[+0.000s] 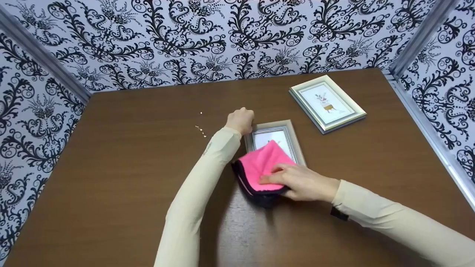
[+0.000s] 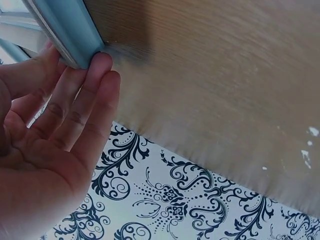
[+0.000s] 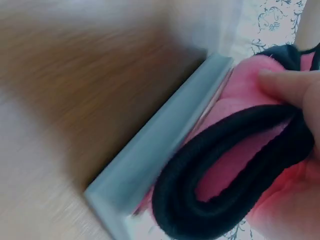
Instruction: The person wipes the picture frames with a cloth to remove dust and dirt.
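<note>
A pale picture frame lies face up on the brown table, its lower part covered by a folded pink cloth with dark edging. My left hand holds the frame by its far left corner; in the left wrist view the fingers and thumb grip that corner from both sides. My right hand grips the cloth, thumb on top, and presses it on the frame's near end. In the right wrist view the cloth lies folded over the frame's edge.
Another picture frame, with a plant drawing, lies to the back right, apart from the first. Small white marks dot the table left of my left hand. Patterned walls close off the back and sides.
</note>
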`<state>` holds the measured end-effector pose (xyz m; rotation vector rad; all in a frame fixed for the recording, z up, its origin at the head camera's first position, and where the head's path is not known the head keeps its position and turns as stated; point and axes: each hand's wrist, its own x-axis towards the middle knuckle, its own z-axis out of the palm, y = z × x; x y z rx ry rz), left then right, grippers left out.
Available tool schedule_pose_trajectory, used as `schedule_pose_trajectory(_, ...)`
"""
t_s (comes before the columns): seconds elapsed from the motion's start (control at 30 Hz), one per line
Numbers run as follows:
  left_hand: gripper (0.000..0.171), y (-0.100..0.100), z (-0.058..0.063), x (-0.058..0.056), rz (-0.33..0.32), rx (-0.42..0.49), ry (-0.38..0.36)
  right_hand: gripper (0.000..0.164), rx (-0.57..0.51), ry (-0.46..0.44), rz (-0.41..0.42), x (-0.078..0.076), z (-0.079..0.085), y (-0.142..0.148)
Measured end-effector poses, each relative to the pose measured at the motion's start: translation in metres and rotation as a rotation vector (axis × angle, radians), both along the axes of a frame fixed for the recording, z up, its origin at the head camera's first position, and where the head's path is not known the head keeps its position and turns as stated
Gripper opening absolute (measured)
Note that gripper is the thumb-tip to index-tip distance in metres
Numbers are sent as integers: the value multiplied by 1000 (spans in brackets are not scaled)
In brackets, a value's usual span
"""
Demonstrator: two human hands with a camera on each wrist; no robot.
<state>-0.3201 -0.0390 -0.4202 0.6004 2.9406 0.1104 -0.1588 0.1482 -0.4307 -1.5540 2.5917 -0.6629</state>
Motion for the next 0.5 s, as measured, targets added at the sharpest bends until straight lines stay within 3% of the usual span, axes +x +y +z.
schedule_pose_trajectory(0.17, 17, 7, 1, 2, -12, -44, 6, 45, 29, 99, -19, 6, -1, 16)
schedule_pose_trajectory(0.33, 21, 12, -1, 3, -11, -86, 31, 48, 139, 202, -141, 13, 6, 30)
schedule_pose_trajectory(0.5, 22, 13, 0, 5, 19, -92, 62, 38, 234, 359, -282, 16, 12, 44)
